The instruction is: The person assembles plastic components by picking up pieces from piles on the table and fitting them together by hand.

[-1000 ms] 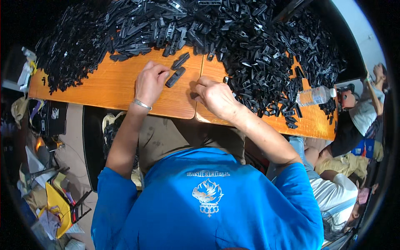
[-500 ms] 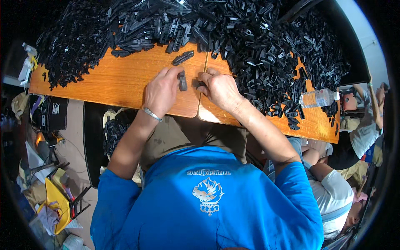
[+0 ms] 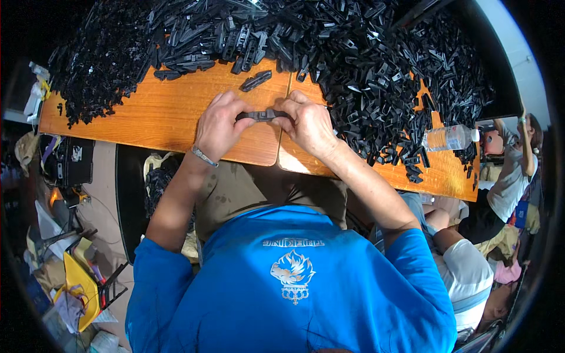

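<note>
Between my two hands lies a slim black plastic part (image 3: 259, 116), level and held just above the wooden table (image 3: 168, 115). My left hand (image 3: 222, 122) pinches its left end with thumb and fingers. At the other end, my right hand (image 3: 308, 122) is closed on it too, its fingertips covering that tip. A small dark piece was in the right fingers earlier; whether it is joined to the long part is hidden. Just beyond the hands, a similar loose black part (image 3: 255, 80) rests by itself on the wood.
Heaped black pieces cover the far side: tiny ones (image 3: 97, 70) at left, long ones (image 3: 238, 38) in the middle, clip-like ones (image 3: 368, 76) at right. A clear plastic bottle (image 3: 448, 139) lies on the right. Two people (image 3: 465, 265) (image 3: 511, 188) are at the right.
My left hand has turned the long black part from upright to sideways. Both hands now meet on it, where before they were apart. At right, a person's arms and head have shifted.
</note>
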The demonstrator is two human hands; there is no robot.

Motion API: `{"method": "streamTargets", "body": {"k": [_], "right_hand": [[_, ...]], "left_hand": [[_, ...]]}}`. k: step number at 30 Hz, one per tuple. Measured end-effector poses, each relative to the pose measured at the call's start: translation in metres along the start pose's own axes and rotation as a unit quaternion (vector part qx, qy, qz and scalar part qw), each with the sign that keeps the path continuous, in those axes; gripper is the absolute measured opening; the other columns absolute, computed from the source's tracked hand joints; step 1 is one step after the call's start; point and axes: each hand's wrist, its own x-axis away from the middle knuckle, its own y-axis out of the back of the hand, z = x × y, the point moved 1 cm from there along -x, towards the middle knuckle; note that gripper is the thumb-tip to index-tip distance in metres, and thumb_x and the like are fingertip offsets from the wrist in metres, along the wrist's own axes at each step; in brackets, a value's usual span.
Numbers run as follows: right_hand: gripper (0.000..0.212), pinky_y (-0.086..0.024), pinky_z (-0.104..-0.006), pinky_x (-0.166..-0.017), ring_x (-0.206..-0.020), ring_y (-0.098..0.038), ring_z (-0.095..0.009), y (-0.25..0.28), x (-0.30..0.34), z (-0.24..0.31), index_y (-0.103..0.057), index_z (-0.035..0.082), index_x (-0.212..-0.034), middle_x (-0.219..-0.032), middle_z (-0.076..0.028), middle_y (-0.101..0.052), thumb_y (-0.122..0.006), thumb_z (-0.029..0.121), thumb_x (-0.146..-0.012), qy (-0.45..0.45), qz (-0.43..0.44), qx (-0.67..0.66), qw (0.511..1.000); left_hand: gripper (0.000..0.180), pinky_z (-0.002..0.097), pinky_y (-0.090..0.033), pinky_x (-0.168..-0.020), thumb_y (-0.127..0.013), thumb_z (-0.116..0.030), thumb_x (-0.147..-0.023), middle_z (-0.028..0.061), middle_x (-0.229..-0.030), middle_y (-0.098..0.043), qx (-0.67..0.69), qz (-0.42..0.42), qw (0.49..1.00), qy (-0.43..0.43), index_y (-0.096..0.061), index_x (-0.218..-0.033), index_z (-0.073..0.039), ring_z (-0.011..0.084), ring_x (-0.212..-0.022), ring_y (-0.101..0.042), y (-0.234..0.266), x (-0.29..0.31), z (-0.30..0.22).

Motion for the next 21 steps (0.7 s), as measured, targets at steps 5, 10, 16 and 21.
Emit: {"method": "streamTargets", "body": {"k": [5, 10, 16, 21], "right_hand": [[0.027, -0.060, -0.0450, -0.073, -0.086, -0.074, -0.037, -0.009, -0.004, -0.016, -0.080, 0.008, -0.107, -0.100, -0.011, -0.072, -0.091, 0.015, -0.083, 0.039, -0.006, -0.030, 0.999], [0.019, -0.059, -0.0511, -0.069, -0.082, -0.074, -0.040, -0.030, -0.028, -0.005, -0.079, 0.008, -0.099, -0.098, -0.014, -0.069, -0.087, 0.015, -0.083, 0.084, -0.001, -0.032, 0.996], [0.027, -0.060, -0.0479, -0.077, -0.094, -0.074, -0.036, -0.007, -0.013, 0.012, -0.080, 0.013, -0.112, -0.102, -0.009, -0.070, -0.085, 0.023, -0.087, 0.094, 0.145, -0.029, 0.984], [0.020, -0.062, -0.0469, -0.075, -0.089, -0.076, -0.034, 0.058, 0.010, -0.020, -0.079, 0.014, -0.107, -0.105, -0.010, -0.074, -0.082, 0.021, -0.089, 0.001, 0.136, 0.169, 0.976]], "left_hand": [[0.025, 0.0436, -0.055, -0.082, -0.091, -0.004, -0.079, 0.0126, -0.097, -0.068, 0.014, -0.017, 1.000, -0.006, -0.078, -0.101, -0.001, 0.0337, -0.095, -0.068, -0.007, 0.000, 0.004], [0.023, 0.0399, -0.055, -0.075, -0.090, -0.004, -0.080, 0.0129, -0.094, -0.067, 0.044, -0.046, 0.998, 0.010, -0.078, -0.099, 0.000, 0.0304, -0.086, -0.068, -0.017, 0.003, 0.016], [0.018, 0.0361, -0.055, -0.075, -0.086, 0.002, -0.083, 0.0100, -0.091, -0.064, 0.043, 0.154, 0.987, 0.034, -0.076, -0.099, 0.001, 0.0249, -0.081, -0.066, 0.045, 0.026, 0.023], [0.027, 0.0372, -0.056, -0.082, -0.080, 0.001, -0.091, 0.0111, -0.096, -0.069, -0.025, 0.145, 0.975, 0.169, -0.076, -0.118, -0.001, 0.0232, -0.087, -0.068, 0.133, 0.066, 0.035]]}}
